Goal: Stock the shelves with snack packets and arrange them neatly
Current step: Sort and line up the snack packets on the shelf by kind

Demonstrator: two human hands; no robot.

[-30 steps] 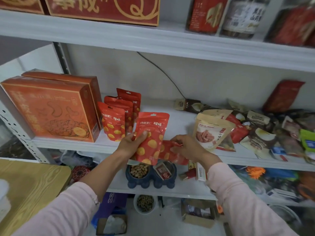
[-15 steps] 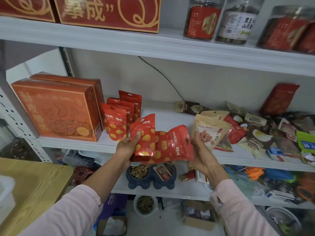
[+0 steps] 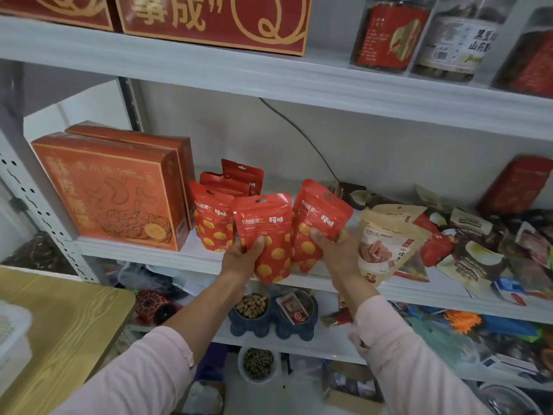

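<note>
My left hand point(image 3: 244, 259) grips a red snack packet with yellow spots point(image 3: 266, 226) upright at the front edge of the middle shelf point(image 3: 143, 250). Beside it, my right hand point(image 3: 336, 250) holds a second red packet of the same kind point(image 3: 321, 211), tilted slightly right. Behind and to the left, a short row of matching red packets point(image 3: 214, 223) stands on the shelf next to two orange boxes point(image 3: 110, 190).
A beige packet point(image 3: 389, 241) stands just right of my right hand, with a loose heap of mixed snack packets point(image 3: 484, 250) beyond it. Jars point(image 3: 389, 34) and red boxes point(image 3: 209, 22) sit on the shelf above. Pet bowls point(image 3: 269, 316) are below; a wooden table point(image 3: 59, 324) is at lower left.
My right hand lifted the second red packet off the shelf and turned it upright. Both packets now face forward side by side, raised a little higher.
</note>
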